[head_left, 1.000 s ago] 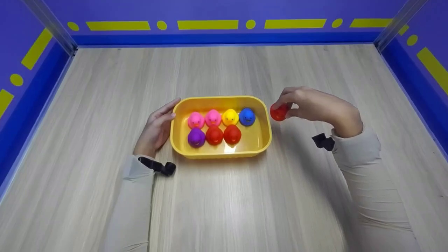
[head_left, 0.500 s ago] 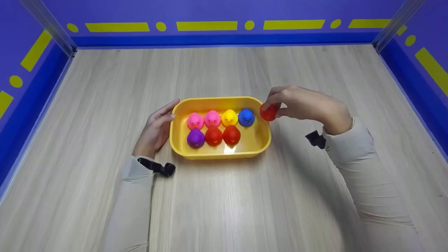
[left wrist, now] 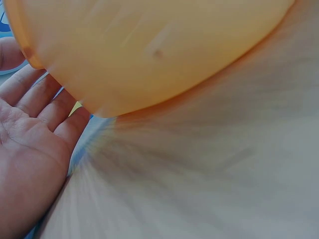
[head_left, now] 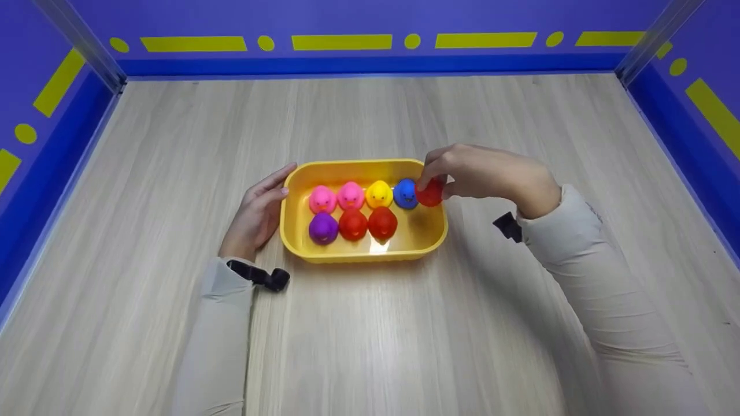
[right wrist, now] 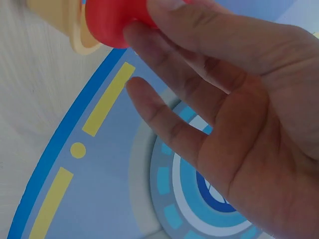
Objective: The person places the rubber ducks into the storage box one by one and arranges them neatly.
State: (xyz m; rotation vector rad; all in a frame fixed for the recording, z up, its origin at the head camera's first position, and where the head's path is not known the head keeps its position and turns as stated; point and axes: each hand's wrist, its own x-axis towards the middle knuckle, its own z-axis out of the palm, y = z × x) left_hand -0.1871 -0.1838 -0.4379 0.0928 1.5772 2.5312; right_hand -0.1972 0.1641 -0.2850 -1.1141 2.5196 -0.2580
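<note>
A yellow plastic tub [head_left: 364, 257] lies in the middle of the head view. My left hand [head_left: 258, 211] rests against its left end, thumb at the rim; in the left wrist view the hand's fingers [left wrist: 37, 97] lie nearly straight along the outer wall. My right hand [head_left: 480, 173] pinches a red rubber duck [head_left: 429, 194] between thumb and fingers, over the tub's right end. This duck overlaps the edge of a blue duck [head_left: 406, 193]. In the right wrist view the ring and little fingers stretch free below the red duck [right wrist: 112, 22].
Inside the tub, two pink ducks [head_left: 322, 199], a yellow duck [head_left: 379, 195] and the blue one form the back row. A purple duck [head_left: 324, 229] and two red ducks [head_left: 383, 223] stand in front. Blue-purple walls [head_left: 370, 63] border the wooden table [head_left: 347, 335].
My right hand has carried the red duck leftward, from outside the tub's right end to over its inside. The left hand and the tub stay in place.
</note>
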